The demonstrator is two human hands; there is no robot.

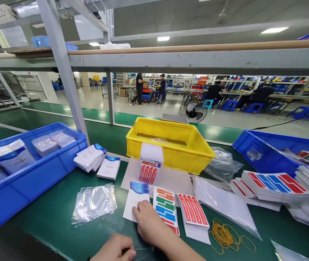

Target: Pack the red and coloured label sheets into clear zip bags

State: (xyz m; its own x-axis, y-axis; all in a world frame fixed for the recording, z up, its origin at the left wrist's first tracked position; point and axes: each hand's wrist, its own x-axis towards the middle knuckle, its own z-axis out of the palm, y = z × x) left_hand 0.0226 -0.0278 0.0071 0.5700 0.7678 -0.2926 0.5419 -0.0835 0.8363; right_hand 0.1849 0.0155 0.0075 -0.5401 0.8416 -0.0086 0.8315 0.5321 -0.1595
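Our right hand (147, 220) touches the blue-topped card (135, 199), our left hand (116, 248) is curled; can't tell if either's fingers grip anything tbh.

Left hand (115, 248): curled, thumb against fingers
Right hand (147, 220): ahead-right of it, palm down, fingers bent
Right forearm (178, 246): slanting

A fan (192, 112) is standing right of center. Ceiling lights (163, 38) are glowing near the top. Blue stools (304, 111) are standing at right.
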